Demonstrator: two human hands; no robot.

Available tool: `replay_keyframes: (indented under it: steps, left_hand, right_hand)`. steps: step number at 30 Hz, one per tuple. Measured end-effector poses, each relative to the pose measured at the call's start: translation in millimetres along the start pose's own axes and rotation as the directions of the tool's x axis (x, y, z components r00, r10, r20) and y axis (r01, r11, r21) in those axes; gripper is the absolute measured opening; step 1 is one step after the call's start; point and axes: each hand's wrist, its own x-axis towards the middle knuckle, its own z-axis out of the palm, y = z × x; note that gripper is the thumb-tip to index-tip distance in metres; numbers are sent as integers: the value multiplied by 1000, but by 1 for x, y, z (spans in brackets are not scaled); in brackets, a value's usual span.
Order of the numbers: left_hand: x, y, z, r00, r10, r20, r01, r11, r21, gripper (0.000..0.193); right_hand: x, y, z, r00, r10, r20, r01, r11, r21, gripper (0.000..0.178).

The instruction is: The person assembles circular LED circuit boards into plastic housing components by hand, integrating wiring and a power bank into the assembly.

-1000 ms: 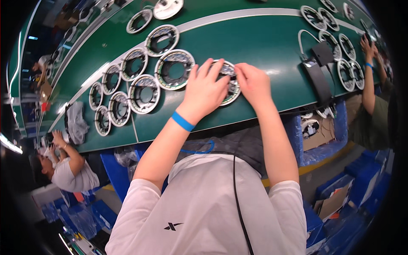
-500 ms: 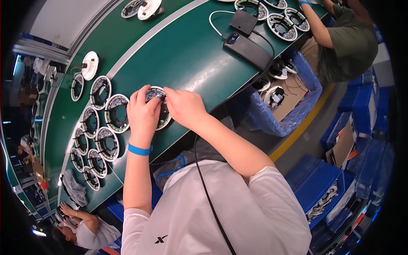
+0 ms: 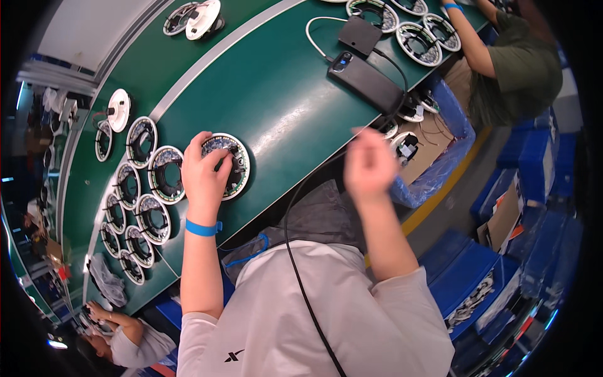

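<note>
My left hand (image 3: 206, 176) holds a round white-rimmed lamp ring (image 3: 241, 171) with a circuit board and dark parts inside. Its fingers lie over the ring's left side, and the thumb reaches across its middle. The ring rests on the green workbench (image 3: 276, 107). Off the bench's near edge, my right hand (image 3: 370, 164) is in the air, smeared by motion. It is nearest to a blue-lined box (image 3: 433, 179) of white round lamp parts (image 3: 407, 146); whether anything is in its fingers is hidden by the blur.
Several similar rings (image 3: 154, 218) stand grouped at the left. A black power bank (image 3: 365, 81) and a small black box (image 3: 360, 36) with cables lie on the bench. More rings (image 3: 418, 44) are at the far right, beside a co-worker (image 3: 518, 69). Another person (image 3: 135, 336) works at lower left.
My right hand has left the ring and swung right, past the bench edge toward the blue-lined box. My left hand stays on the ring, which shows more fully now.
</note>
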Motion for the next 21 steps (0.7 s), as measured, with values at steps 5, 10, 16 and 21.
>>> replay_keyframes:
  steps: [5, 10, 16, 21]
  left_hand:
    - [4, 2, 5, 999, 39, 21, -38, 999, -19, 11]
    - [10, 1, -3, 967, 229, 115, -211, 966, -150, 15]
    - [11, 1, -5, 970, 221, 102, -192, 952, -238, 20]
    - [5, -2, -7, 966, 199, 163, -153, 954, -256, 15]
  right_hand:
    - [-22, 256, -126, 802, 549, -236, -581, 808, -93, 32]
    - [-57, 325, -162, 404, 912, 70, -909, 409, -84, 51]
    - [-60, 319, -185, 123, 913, 389, -980, 174, -96, 53]
    - [-56, 290, -183, 110, 892, 438, -983, 164, -88, 21]
